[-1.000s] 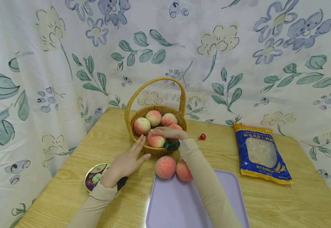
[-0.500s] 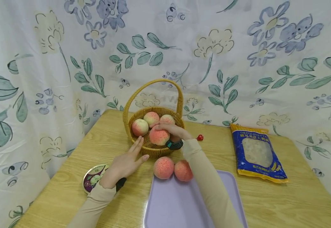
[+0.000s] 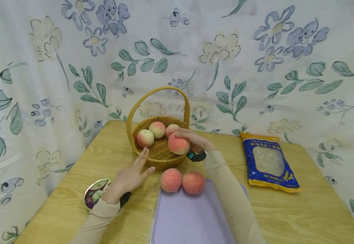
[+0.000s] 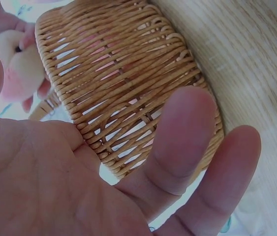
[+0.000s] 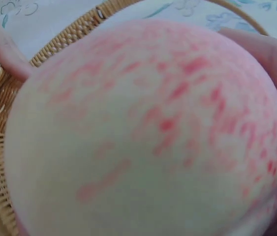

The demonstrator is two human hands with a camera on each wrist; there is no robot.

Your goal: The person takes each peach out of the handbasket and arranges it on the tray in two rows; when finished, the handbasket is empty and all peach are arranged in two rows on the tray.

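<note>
In the head view, a woven basket (image 3: 161, 165) with a tall handle stands at the back of the table. Peaches lie inside, among them a pale peach (image 3: 145, 138) at the left. My right hand (image 3: 196, 140) grips a pink-speckled peach (image 3: 179, 143) over the basket's right front rim. That peach (image 5: 143, 132) fills most of the right wrist view. My left hand (image 3: 131, 178) lies at the basket's front left with straight fingers, fingertips at the rim. In the left wrist view its fingers (image 4: 182, 142) extend in front of the woven wall (image 4: 113, 64). The hand covers the basket's right side.
Two peaches, a left one (image 3: 171, 180) and a right one (image 3: 193, 182), sit at the far edge of a lilac tray (image 3: 189, 220). A round tin (image 3: 93, 195) is partly behind the left forearm. A blue pasta bag (image 3: 270, 162) lies right. A floral curtain (image 3: 219, 78) hangs behind.
My right hand has raised the peach from the basket's front and carried it right. My left hand has stayed at the rim. The head view has shifted slightly.
</note>
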